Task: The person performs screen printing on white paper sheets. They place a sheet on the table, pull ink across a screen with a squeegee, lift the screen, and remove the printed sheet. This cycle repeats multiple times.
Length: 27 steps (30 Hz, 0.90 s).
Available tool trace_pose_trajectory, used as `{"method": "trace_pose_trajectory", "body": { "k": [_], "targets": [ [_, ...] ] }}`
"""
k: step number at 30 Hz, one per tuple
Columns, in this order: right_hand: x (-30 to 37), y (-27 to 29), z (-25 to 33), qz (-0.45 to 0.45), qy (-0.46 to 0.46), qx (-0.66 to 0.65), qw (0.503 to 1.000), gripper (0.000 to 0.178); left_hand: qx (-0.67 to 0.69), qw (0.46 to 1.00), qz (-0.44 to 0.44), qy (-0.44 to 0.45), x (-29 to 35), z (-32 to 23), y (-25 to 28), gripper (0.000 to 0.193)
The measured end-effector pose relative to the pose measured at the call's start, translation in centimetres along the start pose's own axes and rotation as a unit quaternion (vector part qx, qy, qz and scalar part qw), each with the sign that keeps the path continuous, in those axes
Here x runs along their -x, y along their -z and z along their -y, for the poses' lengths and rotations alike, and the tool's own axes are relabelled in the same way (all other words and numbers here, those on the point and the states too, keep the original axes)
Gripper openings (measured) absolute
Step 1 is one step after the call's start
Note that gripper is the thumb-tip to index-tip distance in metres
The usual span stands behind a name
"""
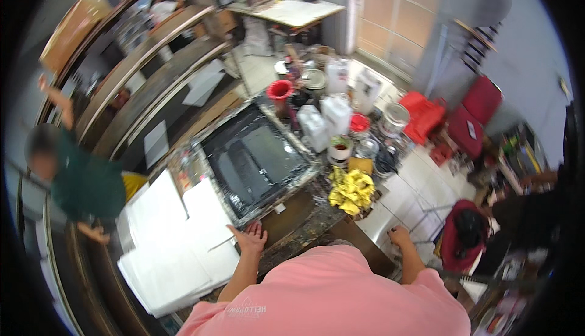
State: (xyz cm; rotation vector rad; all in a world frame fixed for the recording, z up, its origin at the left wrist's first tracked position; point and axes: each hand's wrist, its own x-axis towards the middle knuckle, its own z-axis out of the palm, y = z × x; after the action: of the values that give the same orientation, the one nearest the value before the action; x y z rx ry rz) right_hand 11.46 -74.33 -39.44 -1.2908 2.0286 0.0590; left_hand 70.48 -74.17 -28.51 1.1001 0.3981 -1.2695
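Observation:
My left hand (251,239) is at the near corner of a screen-printing frame (303,171), next to white paper sheets (177,269). Its fingers are spread; whether they touch the frame I cannot tell. The frame lies on a dark, paint-stained table (304,238), its mesh smeared with dark ink (250,153). Off to the right of the table, my right hand (399,236) hangs low with curled fingers, and anything inside it is hidden. Between the hands, farther off, a crumpled yellow cloth (351,190) sits at the table's right end.
White jugs (336,113), a red container (280,90) and several tins crowd beyond the frame. A person in a dark green shirt (85,174) stands left beside long racks (158,86). Red chairs (475,113) and another person in dark clothes (530,232) are at right.

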Motion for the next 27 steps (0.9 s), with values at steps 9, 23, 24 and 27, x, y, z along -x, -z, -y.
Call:
{"method": "trace_pose_trajectory", "body": {
  "k": [9,23,24,27],
  "targets": [
    [6.0,4.6,17.5,0.019,0.237,0.043,0.97,0.038,0.008,1.0,-0.014,-0.007,0.4,0.2,0.2,0.111],
    [8.4,-0.5,14.5,-0.005,0.2,0.036,0.979,0.033,0.005,0.999,-0.014,0.044,-2.6,-0.8,1.7,0.115],
    [8.5,-0.7,14.5,-0.009,0.206,0.031,0.978,0.033,0.002,0.999,-0.021,0.04,-2.5,-0.9,1.5,0.117],
    [9.0,-1.8,14.6,-0.017,0.208,0.015,0.978,0.032,0.005,0.998,-0.029,0.058,-3.0,-1.2,1.5,0.119]
  ]
}}
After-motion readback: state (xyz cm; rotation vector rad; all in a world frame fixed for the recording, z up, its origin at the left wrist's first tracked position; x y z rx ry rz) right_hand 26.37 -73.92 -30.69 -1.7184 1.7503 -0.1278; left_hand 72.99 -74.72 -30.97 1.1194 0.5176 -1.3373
